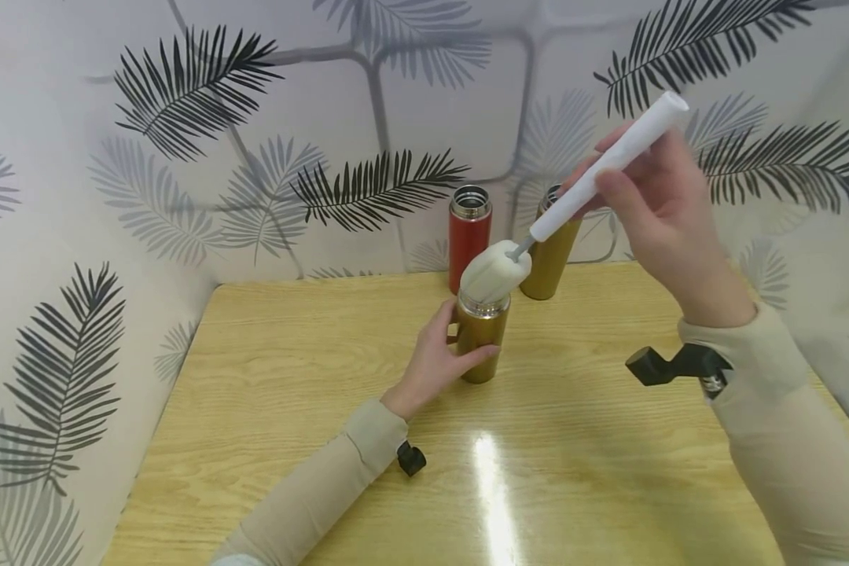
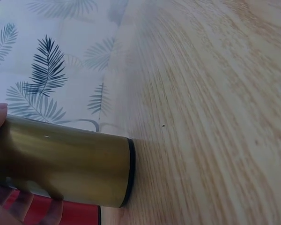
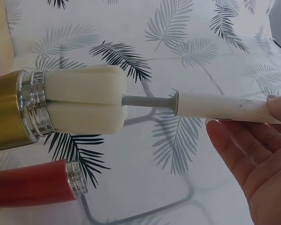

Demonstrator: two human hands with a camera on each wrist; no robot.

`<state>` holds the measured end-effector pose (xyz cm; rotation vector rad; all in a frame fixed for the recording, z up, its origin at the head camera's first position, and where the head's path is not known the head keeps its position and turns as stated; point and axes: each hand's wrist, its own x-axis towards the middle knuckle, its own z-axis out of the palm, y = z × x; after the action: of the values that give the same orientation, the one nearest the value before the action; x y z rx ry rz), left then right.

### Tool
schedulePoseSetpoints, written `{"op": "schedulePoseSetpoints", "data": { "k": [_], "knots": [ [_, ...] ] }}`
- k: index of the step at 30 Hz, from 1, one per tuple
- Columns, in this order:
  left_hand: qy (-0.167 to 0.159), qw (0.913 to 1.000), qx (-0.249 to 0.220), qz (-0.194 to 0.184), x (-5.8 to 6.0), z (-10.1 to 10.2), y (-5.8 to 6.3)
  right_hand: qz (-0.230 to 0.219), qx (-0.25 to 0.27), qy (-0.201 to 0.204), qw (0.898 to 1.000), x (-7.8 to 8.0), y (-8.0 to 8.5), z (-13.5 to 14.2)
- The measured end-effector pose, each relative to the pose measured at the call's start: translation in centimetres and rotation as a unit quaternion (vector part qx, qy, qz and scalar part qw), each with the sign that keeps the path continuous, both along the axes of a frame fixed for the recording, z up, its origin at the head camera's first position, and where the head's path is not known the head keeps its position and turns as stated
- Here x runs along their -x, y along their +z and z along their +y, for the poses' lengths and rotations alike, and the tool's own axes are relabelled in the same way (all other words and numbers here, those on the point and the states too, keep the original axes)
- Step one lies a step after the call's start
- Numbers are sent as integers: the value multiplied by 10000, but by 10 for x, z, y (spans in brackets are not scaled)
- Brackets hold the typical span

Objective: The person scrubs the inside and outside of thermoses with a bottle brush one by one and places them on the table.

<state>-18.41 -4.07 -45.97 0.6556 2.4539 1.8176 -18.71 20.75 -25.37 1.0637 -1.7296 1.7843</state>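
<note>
A gold thermos bottle (image 1: 483,334) stands uncapped on the wooden table, and my left hand (image 1: 435,358) grips it around the body. In the left wrist view the gold bottle (image 2: 70,161) has its dark base on the tabletop. My right hand (image 1: 661,204) pinches the white handle (image 1: 608,169) of a bottle brush between thumb and fingers, holding it at a slant. The brush's cream sponge head (image 1: 495,271) sits at the bottle's mouth. From the right wrist, the sponge (image 3: 84,99) shows partly inside the steel neck (image 3: 35,105), most of it sticking out.
Behind the gripped bottle stands an open red thermos bottle (image 1: 469,236). To its right is a second gold bottle (image 1: 552,259), its top partly covered by the right hand. The table (image 1: 290,354) meets a leaf-patterned wall (image 1: 311,94) at the back.
</note>
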Motion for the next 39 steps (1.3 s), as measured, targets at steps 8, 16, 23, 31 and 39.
{"op": "schedulePoseSetpoints", "data": {
  "k": [8, 16, 23, 31, 39],
  "knots": [
    [-6, 9999, -155, 22, 0, 1, 0, 145, -506, -230, 9983, 8, 0, -9],
    [19, 10000, -59, 4, -1, 3, 1, 24, -851, -395, 9956, 13, -5, -17],
    [51, 10000, -9, -68, -2, 2, 2, 200, -1246, -492, 9908, 15, -12, -20],
    [81, 10000, 15, 23, -2, 2, 1, 282, -1855, -490, 9810, 18, -19, -31],
    [144, 9998, 35, 156, -2, 5, -6, 106, -970, 22, 9952, 13, 6, -29]
  ]
}}
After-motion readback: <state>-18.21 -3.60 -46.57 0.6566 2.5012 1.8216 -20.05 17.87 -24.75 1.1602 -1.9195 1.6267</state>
